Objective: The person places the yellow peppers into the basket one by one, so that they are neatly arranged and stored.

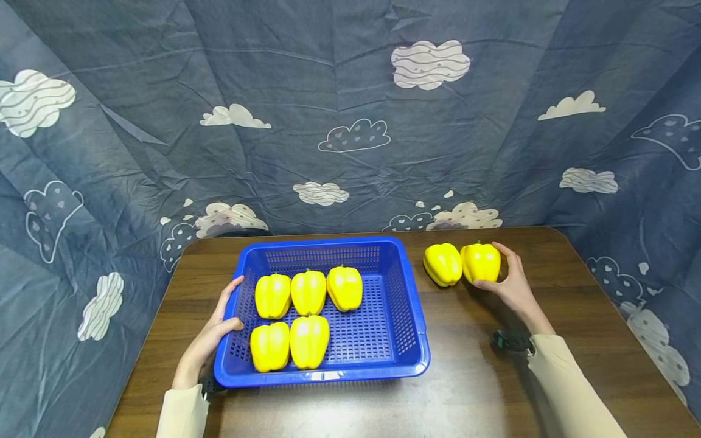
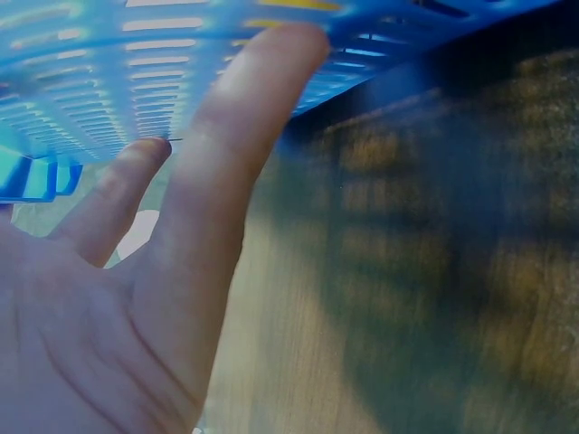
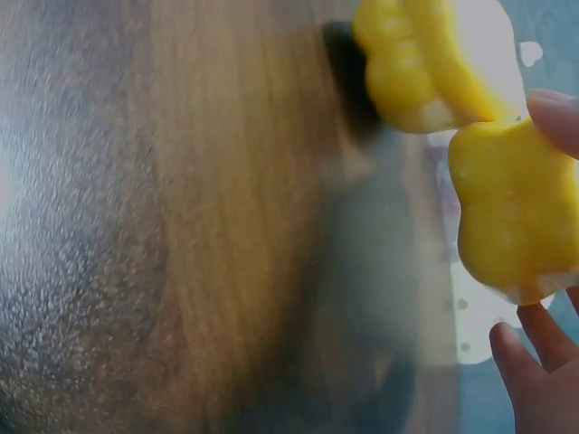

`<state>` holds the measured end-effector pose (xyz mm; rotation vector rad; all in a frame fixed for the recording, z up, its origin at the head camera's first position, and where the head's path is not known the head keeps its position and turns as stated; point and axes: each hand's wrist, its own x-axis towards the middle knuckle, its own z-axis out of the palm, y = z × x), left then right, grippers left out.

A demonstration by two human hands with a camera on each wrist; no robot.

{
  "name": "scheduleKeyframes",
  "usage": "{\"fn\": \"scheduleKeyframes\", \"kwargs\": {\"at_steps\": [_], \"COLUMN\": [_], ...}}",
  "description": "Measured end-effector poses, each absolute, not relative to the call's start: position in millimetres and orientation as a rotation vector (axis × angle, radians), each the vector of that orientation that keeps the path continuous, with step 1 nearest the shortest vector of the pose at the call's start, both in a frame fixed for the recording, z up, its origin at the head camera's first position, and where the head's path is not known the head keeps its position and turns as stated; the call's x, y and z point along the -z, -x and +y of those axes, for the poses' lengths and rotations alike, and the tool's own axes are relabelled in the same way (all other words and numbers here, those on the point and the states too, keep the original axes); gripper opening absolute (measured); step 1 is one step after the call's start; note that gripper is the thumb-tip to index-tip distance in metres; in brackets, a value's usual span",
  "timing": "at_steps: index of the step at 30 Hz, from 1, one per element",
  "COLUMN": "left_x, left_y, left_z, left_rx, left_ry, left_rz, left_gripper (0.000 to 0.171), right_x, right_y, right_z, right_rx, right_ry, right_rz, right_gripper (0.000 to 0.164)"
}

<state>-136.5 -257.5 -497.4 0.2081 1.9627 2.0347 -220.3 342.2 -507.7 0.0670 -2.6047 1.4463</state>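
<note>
My left hand [image 1: 210, 334] holds the left side of a blue plastic basket [image 1: 413, 292], with thumb and a fingertip over its rim. In the left wrist view, fingers [image 2: 213, 163] lie against the slotted outer wall. Several yellow bell peppers [image 1: 309, 342] stand in the basket's left and middle part, three in the back row and two in front. My right hand [image 1: 517, 286] grips another yellow bell pepper [image 1: 481, 263] between thumb and fingers, right of the basket. Right beside it is a further yellow bell pepper [image 1: 442, 265], slightly tilted.
Everything stands on a brown wooden table [image 1: 465, 377]. A dark blue cloth [image 1: 296, 79] with white clouds hangs behind the table and along its sides. The basket's right part shows its bare slotted floor. A dark strap [image 1: 512, 342] sits at the right wrist.
</note>
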Motion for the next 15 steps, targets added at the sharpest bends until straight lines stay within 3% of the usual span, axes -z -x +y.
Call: {"fn": "scheduleKeyframes", "kwargs": {"at_steps": [15], "left_x": [498], "left_y": [136], "left_z": [-258], "left_rx": [-2.027], "left_ry": [-0.195], "left_rz": [1.972], "left_gripper": [0.086], "right_x": [484], "right_y": [209], "right_z": [325], "right_rx": [-1.559], "right_ry": [-0.007], "right_rz": [-2.537], "right_gripper": [0.096]}}
